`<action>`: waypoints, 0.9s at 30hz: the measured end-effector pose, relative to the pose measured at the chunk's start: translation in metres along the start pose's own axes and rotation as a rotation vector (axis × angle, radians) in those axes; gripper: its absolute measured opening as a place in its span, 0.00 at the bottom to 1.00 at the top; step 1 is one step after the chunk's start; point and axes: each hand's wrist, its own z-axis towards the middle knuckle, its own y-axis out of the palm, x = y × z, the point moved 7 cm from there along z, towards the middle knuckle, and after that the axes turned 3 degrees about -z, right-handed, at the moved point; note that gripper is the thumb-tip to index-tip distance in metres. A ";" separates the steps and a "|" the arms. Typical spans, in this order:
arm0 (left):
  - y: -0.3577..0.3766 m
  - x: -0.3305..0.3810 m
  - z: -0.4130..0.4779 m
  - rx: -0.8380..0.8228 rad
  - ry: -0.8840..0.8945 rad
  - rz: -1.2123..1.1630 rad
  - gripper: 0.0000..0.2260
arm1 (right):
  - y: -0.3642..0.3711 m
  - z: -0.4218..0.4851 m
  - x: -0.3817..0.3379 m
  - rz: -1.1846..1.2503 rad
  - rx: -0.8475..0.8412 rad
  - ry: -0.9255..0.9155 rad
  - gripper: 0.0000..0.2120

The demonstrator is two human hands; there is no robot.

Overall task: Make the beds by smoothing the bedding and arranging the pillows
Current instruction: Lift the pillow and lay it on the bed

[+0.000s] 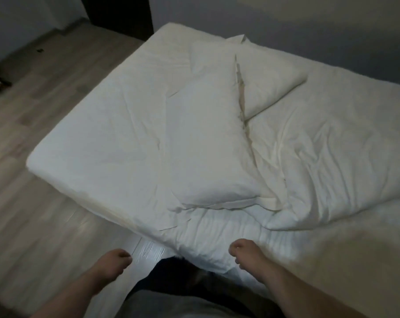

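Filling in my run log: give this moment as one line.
left hand: empty, above floor | right hand: empty, at bed edge | large pillow, small pillow: mid-bed, adjacent | duvet: rumpled

A large white pillow (206, 145) lies askew mid-bed, touching a smaller pillow (270, 83) beside the rumpled duvet (332, 161).

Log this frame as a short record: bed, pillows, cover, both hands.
bed: white-covered bed on a grey-brown wood-plank floor
large pillow: big white rectangular pillow, lying slanted mid-bed
small pillow: smaller white pillow, against the large one, on the wall side
cover: rumpled white duvet, bunched on the right half
left hand: over the floor, fingers loosely curled, holding nothing
right hand: over the bed's near edge, fingers loosely curled, holding nothing
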 end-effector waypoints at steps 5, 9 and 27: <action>-0.025 0.061 0.047 -0.074 0.056 0.012 0.04 | -0.017 0.034 -0.041 0.016 0.053 0.026 0.04; -0.048 0.108 0.107 -0.094 0.058 -0.106 0.06 | -0.048 0.079 -0.098 0.019 0.199 -0.011 0.18; -0.025 0.274 0.313 -0.243 0.077 -0.733 0.45 | -0.143 0.251 -0.215 -0.106 0.580 0.084 0.60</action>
